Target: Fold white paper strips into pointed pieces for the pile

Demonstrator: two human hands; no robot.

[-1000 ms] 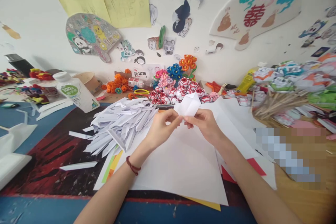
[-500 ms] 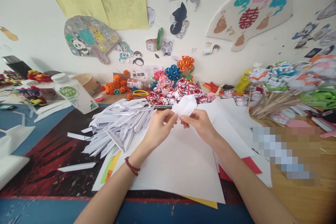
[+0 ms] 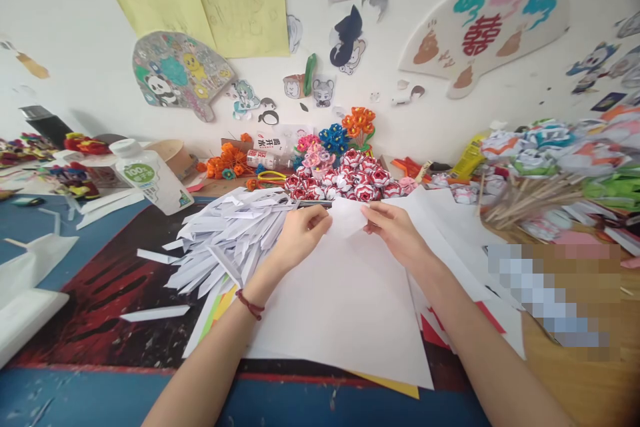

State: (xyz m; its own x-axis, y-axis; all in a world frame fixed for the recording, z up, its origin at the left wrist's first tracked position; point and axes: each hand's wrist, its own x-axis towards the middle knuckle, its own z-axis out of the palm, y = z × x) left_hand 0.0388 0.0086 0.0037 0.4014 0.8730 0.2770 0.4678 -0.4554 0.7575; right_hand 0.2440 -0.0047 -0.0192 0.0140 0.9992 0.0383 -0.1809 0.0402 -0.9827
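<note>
A small piece of white paper [image 3: 349, 215] is held up between my two hands over the large white sheets. My left hand [image 3: 303, 233], with a dark red cord bracelet on its wrist, has its fingers curled at the left edge of that piece. At the right edge, my right hand [image 3: 393, 230] pinches it between thumb and fingers. The piece blends into the white behind it, so its folds are hard to make out. Beneath both forearms lie large white paper sheets [image 3: 345, 320]. Left of my left hand is a pile of folded white paper strips [image 3: 225, 233].
Red and white paper flowers [image 3: 357, 177] line the back, beside orange flowers [image 3: 225, 160]. A white bottle [image 3: 150, 177] leans at back left. Wooden sticks [image 3: 520, 200] and more paper flowers lie to the right. A black and red mat [image 3: 110, 320] covers the blue table.
The small paper has come down and turned flatter, and my hands have moved slightly apart around it. The whole view has shifted a little, with things appearing further right.
</note>
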